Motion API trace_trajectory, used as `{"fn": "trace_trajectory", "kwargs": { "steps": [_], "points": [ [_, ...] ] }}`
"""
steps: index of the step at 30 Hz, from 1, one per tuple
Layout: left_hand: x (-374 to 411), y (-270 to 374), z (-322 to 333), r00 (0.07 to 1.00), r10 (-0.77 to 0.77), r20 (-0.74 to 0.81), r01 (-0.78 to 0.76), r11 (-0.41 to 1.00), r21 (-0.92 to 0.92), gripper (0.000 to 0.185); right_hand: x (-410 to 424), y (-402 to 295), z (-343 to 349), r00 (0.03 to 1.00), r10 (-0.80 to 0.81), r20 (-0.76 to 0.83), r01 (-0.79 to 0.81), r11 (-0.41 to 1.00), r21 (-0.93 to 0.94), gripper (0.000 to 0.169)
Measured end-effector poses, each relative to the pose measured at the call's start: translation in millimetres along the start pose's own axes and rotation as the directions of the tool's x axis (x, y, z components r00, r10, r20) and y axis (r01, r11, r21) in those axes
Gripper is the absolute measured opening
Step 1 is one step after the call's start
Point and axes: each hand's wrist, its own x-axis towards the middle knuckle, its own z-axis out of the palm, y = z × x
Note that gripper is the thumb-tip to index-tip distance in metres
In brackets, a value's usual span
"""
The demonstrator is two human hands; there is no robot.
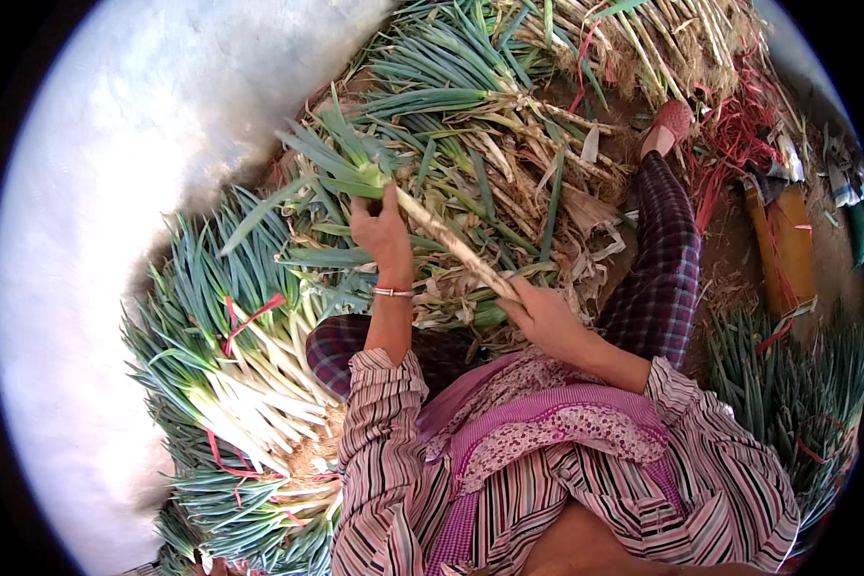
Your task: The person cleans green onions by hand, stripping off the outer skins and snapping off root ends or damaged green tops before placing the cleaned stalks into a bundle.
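Observation:
A long-stemmed Welsh onion [455, 243] slants across in front of me, its green leaves at upper left and its root end at lower right. Dry brownish skin covers much of the stem. My left hand [383, 229] grips it where the leaves fan out, thumb and fingers around the base of the green. Around the lower end close the fingers of my right hand [547, 320], which hide the roots. Beneath the stem lies a litter of peeled leaves and dry skins [439, 306].
Cleaned white-stemmed onions [259, 403] lie at my left, some tied with red strips [252, 324]. Unpeeled onions [439, 65] are heaped ahead. Red plastic ties [745, 122] and a yellow-brown container [781, 245] are to the right, above more onion bundles [785, 389].

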Motion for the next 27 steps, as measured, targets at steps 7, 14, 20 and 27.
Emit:
{"fn": "trace_trajectory", "kwargs": {
  "steps": [7, 14, 20, 27],
  "points": [
    [-73.4, 60.0, -28.2, 0.943, 0.080, 0.323, -0.136, 0.978, 0.156, 0.014, 81.5, 41.2, 5.8, 0.999, 0.033, 0.007, -0.031, 0.990, -0.134, 0.030],
    [48.4, 61.4, -116.3, 0.713, -0.269, 0.647, 0.207, 0.963, 0.172, 0.033, 74.7, 73.7, -20.9, 0.997, 0.046, -0.063, -0.053, 0.991, -0.123, 0.029],
    [47.8, 30.6, -34.0, 0.678, -0.382, 0.628, 0.230, 0.921, 0.313, 0.040, 7.4, 10.3, -35.7, 0.977, -0.191, -0.097, 0.157, 0.947, -0.279, 0.034],
    [65.8, 40.7, -16.2, 0.920, -0.177, 0.349, 0.381, 0.611, -0.694, 0.035, 25.4, -6.1, -18.1, 0.991, -0.119, -0.065, 0.108, 0.981, -0.159, 0.058]
  ]
}}
